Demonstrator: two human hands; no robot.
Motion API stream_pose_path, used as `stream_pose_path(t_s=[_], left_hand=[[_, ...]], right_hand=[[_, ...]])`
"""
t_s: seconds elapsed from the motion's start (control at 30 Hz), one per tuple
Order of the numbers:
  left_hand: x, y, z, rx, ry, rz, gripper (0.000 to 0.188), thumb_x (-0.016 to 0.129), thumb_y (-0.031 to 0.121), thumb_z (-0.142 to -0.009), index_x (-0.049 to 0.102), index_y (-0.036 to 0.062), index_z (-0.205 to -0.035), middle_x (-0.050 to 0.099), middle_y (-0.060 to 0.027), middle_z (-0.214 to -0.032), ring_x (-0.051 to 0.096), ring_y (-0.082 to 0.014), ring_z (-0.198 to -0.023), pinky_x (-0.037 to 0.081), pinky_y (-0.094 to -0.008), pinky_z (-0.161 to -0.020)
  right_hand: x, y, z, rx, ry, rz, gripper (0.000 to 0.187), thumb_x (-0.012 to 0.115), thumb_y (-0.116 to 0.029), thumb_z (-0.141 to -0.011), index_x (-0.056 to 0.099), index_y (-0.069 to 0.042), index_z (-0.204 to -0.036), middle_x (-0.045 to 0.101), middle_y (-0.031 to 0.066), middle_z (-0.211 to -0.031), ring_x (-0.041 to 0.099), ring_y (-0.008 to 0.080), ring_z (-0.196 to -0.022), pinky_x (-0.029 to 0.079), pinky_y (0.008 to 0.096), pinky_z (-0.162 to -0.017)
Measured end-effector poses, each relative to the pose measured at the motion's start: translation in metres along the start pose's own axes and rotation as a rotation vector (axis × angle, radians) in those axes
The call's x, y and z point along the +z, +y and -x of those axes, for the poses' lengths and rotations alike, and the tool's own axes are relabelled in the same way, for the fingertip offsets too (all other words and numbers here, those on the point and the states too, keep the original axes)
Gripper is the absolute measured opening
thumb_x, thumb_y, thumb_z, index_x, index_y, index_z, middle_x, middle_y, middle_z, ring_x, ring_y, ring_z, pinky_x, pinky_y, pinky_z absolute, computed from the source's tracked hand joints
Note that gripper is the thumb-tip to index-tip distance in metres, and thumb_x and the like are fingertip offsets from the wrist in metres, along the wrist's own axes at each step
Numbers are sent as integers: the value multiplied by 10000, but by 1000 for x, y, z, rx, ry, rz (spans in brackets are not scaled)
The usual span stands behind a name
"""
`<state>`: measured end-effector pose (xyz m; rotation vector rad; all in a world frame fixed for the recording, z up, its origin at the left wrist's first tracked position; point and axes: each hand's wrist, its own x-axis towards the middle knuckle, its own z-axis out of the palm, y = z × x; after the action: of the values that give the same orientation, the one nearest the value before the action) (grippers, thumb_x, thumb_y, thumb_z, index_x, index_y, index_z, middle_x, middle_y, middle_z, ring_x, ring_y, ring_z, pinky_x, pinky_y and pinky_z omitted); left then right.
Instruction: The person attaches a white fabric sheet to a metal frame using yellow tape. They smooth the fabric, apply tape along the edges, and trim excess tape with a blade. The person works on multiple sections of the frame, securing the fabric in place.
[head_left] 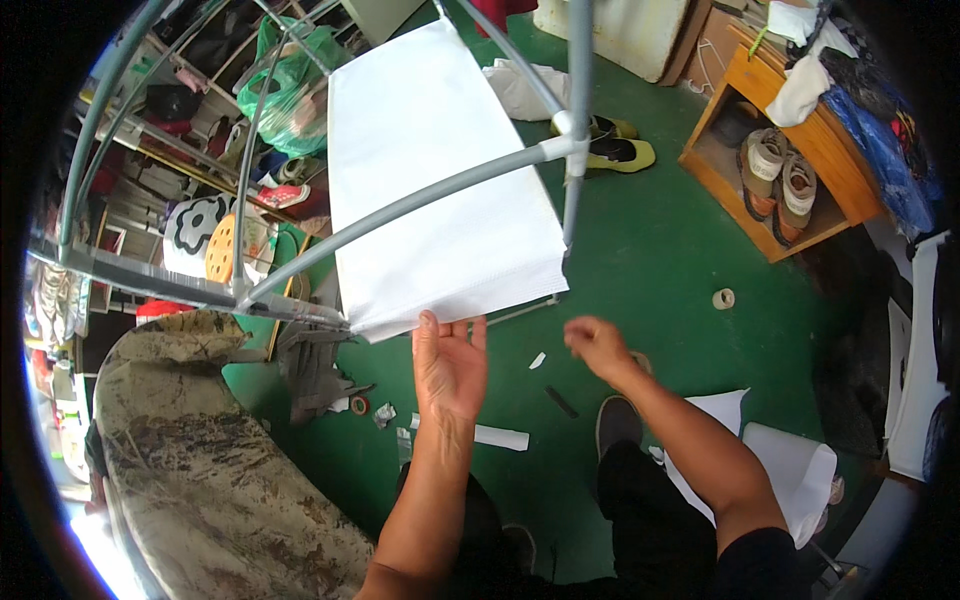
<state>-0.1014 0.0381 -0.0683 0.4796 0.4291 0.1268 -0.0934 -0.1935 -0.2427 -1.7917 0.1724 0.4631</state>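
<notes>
head view: left hand [450, 365] pinches the white fabric panel [440, 170] on the grey pipe frame [430, 195]; right hand [598, 345] hovers, fingers loosely curled, empty; fitting underway, next needs an even pull.

Both hands raised: left hand [449, 366] fingers pinching, right hand [596, 344] loosely curled.

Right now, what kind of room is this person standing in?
Probably a cluttered home storeroom or workroom. A wooden cabinet holds sneakers, shelves at the left are stuffed with shoes and bags, and scraps lie on the green floor. The left hand holds a white fabric sheet on a grey pipe frame.
</notes>
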Motion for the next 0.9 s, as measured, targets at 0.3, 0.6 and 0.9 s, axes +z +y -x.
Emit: stream_pose_path(t_s=[0.3, 0.6, 0.9], left_hand=[[-27, 26, -15, 65, -35, -90, 225, 678, 216, -959, 621, 75, -1126, 673, -71, -1143, 643, -209, -1079, 533, -387, -979], [-81, 116, 7, 63, 87, -173, 185, 590, 264, -1001, 649, 104, -1074, 714, -34, -1032, 672, -165, -871, 553, -344, -742], [-138, 218, 12, 103, 19, -255, 512, 521, 344, -1027, 440, 21, -1416, 535, -168, -1419, 524, -344, -1297, 406, -515, -1122]], right_hand=[[-7, -142, -1, -445, 4, 48, 451, 680, -165, -856, 600, 4, -1267, 688, 169, -1136, 675, 252, -892, 538, 365, -793], [70, -144, 63, -554, -262, 171, 555, 656, -113, -847, 489, 14, -1361, 568, 223, -1261, 580, 365, -1142, 478, 441, -987], [140, -154, 67, -494, -761, 23, 583, 586, -209, -949, 393, 31, -1444, 516, 228, -1394, 610, 301, -1177, 491, 387, -991]])
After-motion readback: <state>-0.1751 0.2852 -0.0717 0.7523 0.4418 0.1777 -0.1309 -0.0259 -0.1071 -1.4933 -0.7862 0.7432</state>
